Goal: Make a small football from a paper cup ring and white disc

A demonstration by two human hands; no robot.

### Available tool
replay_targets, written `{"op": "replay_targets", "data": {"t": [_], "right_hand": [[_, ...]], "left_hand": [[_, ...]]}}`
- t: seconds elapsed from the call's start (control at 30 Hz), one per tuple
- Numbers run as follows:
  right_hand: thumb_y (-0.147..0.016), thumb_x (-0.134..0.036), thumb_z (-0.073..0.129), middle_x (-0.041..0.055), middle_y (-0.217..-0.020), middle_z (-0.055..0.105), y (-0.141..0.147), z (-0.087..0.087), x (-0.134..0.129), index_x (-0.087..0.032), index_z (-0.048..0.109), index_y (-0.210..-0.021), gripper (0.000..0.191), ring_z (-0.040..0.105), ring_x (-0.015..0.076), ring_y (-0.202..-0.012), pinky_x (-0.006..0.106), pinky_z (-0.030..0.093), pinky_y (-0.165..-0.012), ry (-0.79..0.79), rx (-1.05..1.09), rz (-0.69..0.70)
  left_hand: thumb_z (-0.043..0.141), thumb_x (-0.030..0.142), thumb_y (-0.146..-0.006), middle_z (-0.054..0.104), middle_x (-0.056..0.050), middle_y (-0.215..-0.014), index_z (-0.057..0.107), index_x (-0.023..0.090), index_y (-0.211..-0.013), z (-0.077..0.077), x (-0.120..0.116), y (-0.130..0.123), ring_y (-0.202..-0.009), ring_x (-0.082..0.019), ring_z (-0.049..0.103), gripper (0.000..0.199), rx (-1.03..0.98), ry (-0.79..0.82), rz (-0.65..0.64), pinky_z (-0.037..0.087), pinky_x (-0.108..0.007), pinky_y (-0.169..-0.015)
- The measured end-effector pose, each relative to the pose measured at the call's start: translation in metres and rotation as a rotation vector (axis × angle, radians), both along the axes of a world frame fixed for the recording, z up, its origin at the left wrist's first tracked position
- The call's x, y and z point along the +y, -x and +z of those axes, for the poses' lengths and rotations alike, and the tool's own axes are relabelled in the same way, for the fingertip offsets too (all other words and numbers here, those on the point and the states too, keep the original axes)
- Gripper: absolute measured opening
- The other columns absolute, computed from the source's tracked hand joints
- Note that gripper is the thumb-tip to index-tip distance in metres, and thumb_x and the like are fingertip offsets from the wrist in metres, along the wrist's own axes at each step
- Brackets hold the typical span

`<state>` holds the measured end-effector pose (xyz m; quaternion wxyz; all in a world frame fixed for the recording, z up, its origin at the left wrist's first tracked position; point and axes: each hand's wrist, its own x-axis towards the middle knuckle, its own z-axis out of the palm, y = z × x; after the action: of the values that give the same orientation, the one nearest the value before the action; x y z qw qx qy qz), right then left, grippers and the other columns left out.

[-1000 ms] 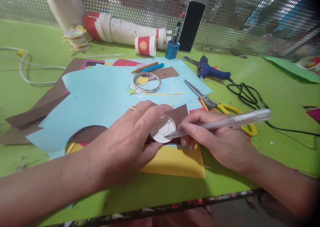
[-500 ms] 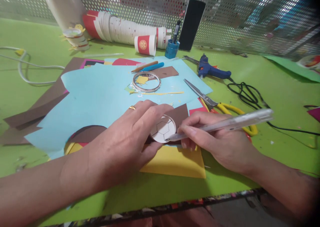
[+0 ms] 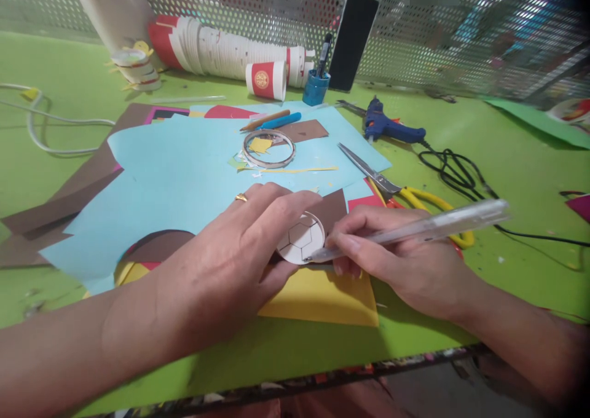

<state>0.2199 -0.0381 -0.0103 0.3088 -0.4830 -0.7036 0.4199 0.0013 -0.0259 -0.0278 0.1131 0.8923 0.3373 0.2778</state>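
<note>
Thumb and fingers of my left hand (image 3: pixel 239 246) are closed around a small white paper disc (image 3: pixel 300 238), perhaps a cup's base. Black lines on it form a hexagon with spokes, like a football pattern. My right hand (image 3: pixel 396 252) grips a clear-barrelled pen (image 3: pixel 437 221), its tip touching the disc near the lower edge. Yellow paper (image 3: pixel 332 298) and a brown paper piece (image 3: pixel 334 212) lie under the hands. What my left palm covers is hidden.
Light blue paper (image 3: pixel 175 160) carries a tape ring (image 3: pixel 291 153) and paper scraps. To the right lie scissors (image 3: pixel 369 169) and a blue glue gun (image 3: pixel 391 127) with its black cord. Stacked paper cups (image 3: pixel 230 49), a single cup (image 3: pixel 266 81) and a phone (image 3: pixel 354 43) stand behind.
The view has shifted very slightly, so background things sit a little further left and up. Both hands keep their grip, and the pen tip stays near the disc's lower edge.
</note>
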Motion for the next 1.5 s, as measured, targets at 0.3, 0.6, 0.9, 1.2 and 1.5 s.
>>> {"op": "replay_targets", "data": {"t": [0.3, 0.6, 0.9, 1.2, 1.5], "right_hand": [[-0.088, -0.027, 0.061, -0.0035, -0.060, 0.066, 0.001, 0.002, -0.001, -0.023, 0.066, -0.072, 0.017, 0.057, 0.0097, -0.052, 0.020, 0.045, -0.045, 0.023, -0.023, -0.012], [-0.088, -0.029, 0.061, -0.0018, -0.061, 0.065, 0.001, 0.003, -0.002, -0.023, 0.066, -0.071, 0.018, 0.054, 0.0111, -0.052, 0.022, 0.041, -0.044, 0.053, -0.036, -0.002], [-0.098, -0.036, 0.057, -0.0018, -0.069, 0.068, -0.008, -0.005, 0.008, -0.023, 0.069, -0.095, 0.018, 0.061, 0.0114, -0.059, 0.024, 0.052, -0.055, 0.076, 0.514, -0.115], [-0.089, -0.044, 0.068, 0.0050, -0.098, 0.073, -0.006, -0.007, 0.013, -0.020, 0.067, -0.111, 0.032, 0.068, 0.0166, -0.085, 0.029, 0.055, -0.074, 0.007, 0.230, -0.169], [-0.084, -0.033, 0.074, 0.0021, -0.089, 0.071, -0.002, -0.009, 0.016, -0.021, 0.065, -0.105, 0.026, 0.065, 0.0152, -0.074, 0.026, 0.051, -0.064, 0.084, 0.225, -0.020]], "left_hand": [[0.058, 0.018, -0.092, 0.062, -0.010, -0.114, 0.045, 0.018, -0.131, 0.001, 0.000, 0.000, -0.100, -0.024, 0.064, 0.042, -0.002, -0.021, -0.020, 0.052, -0.036, -0.082], [0.055, 0.022, -0.094, 0.063, -0.010, -0.112, 0.044, 0.017, -0.130, 0.003, 0.000, 0.000, -0.098, -0.023, 0.063, 0.037, 0.004, -0.026, -0.022, 0.053, -0.036, -0.082], [0.058, 0.018, -0.091, 0.062, -0.009, -0.121, 0.040, 0.020, -0.136, 0.000, 0.003, 0.004, -0.108, -0.025, 0.061, 0.048, 0.032, 0.025, -0.011, 0.051, -0.040, -0.094], [0.060, 0.020, -0.091, 0.062, -0.007, -0.127, 0.039, 0.025, -0.136, 0.003, 0.001, 0.006, -0.109, -0.024, 0.062, 0.049, 0.008, 0.060, -0.026, 0.051, -0.039, -0.094], [0.057, 0.019, -0.093, 0.065, -0.010, -0.121, 0.042, 0.021, -0.134, 0.006, 0.001, 0.000, -0.107, -0.023, 0.063, 0.044, -0.071, 0.012, -0.085, 0.052, -0.039, -0.092]]}}
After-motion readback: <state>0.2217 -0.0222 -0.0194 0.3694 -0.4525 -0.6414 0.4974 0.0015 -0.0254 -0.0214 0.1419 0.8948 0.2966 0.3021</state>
